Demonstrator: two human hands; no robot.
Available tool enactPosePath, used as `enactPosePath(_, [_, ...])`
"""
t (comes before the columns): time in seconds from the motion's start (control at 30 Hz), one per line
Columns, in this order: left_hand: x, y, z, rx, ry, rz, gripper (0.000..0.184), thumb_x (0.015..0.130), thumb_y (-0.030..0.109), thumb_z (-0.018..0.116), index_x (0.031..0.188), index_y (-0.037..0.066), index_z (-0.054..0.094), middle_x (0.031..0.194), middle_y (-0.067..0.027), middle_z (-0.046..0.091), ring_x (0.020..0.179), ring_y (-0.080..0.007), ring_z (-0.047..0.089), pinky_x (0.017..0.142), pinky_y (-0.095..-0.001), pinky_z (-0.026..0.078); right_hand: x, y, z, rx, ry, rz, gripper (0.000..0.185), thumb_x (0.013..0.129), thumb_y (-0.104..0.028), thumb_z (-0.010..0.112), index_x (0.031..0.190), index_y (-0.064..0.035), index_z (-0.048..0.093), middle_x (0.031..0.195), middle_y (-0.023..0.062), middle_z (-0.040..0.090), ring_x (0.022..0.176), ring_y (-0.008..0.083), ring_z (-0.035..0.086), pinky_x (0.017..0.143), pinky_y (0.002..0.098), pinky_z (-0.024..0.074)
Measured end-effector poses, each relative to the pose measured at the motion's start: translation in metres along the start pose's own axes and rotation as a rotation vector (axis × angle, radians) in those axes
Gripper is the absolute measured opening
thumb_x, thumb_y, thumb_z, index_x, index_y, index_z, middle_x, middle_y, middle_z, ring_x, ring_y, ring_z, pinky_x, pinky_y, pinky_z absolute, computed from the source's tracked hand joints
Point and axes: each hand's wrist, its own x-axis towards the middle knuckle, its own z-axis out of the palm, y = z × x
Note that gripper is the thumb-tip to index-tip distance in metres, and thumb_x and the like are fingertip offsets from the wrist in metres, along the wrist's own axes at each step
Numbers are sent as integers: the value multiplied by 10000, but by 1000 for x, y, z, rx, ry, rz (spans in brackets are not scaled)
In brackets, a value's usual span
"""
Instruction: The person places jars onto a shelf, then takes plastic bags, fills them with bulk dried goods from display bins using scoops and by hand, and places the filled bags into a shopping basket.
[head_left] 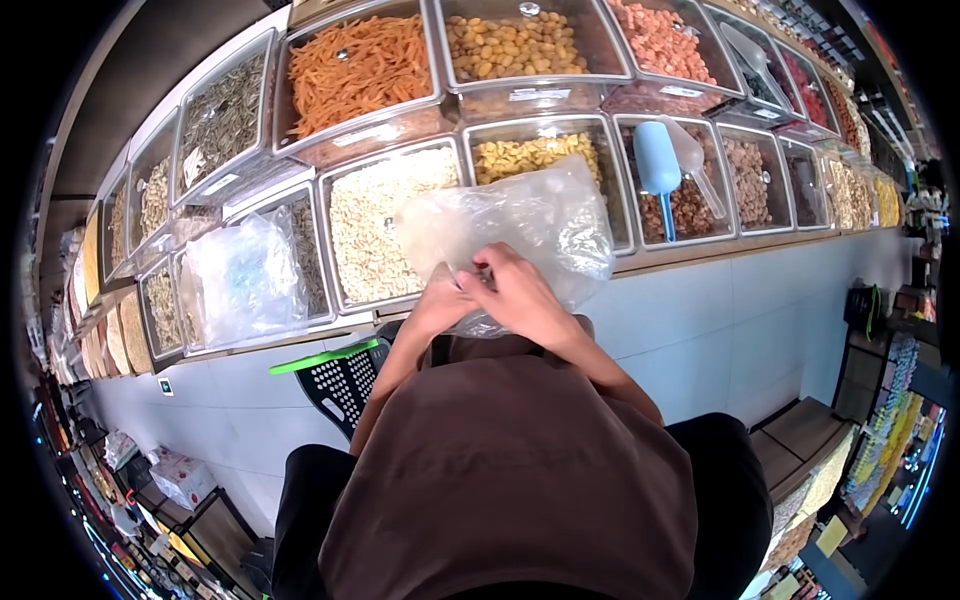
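A clear plastic bag (560, 225) spreads over the front bins between my hands and the yellow dried fruit. Both hands meet at its gathered near edge. My left hand (443, 303) has its fingers closed on the bag's plastic. My right hand (515, 290) pinches the same edge, thumb and fingers together, touching my left hand. Under the bag's left part is a bin of pale nuts or seeds (375, 215). What the bag holds, if anything, cannot be made out.
More clear bags (245, 280) lie on the left bins. A blue scoop (656, 160) and a clear scoop (690, 160) rest on a front bin. Orange strips (360, 65) fill a back bin. A black basket with a green rim (340, 385) stands left of my body.
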Motion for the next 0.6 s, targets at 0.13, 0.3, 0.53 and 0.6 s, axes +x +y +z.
enactPosePath(0.13, [-11,9,23,65,49,-96,285,824,123,790,1034,-32,675,909,-31,684,798,-75,590,721,-277,506,5,16,-24,90,-69,-156,154,922,-124,604,903,29,595,865,190,642,804,404,626,699,447,484])
enactPosePath(0.3, [-27,3,40,-52,298,-179,337,876,249,745,1082,-7,673,941,3,664,846,-86,568,768,-248,473,10,32,-42,116,-152,-163,123,916,-112,593,899,10,590,871,170,642,820,392,633,704,444,486])
enactPosePath(0.53, [-25,-2,44,-493,701,63,196,1011,217,583,868,90,622,725,52,531,609,-45,461,551,-208,364,13,29,-51,269,-110,-389,106,906,-100,627,906,-11,570,865,132,609,781,329,622,690,410,492])
enactPosePath(0.6, [-28,6,38,-519,912,67,207,1004,222,590,846,90,608,718,26,549,610,-59,483,543,-220,379,12,23,-58,353,-95,-422,101,898,-87,640,919,-11,577,857,121,609,769,314,619,685,398,495])
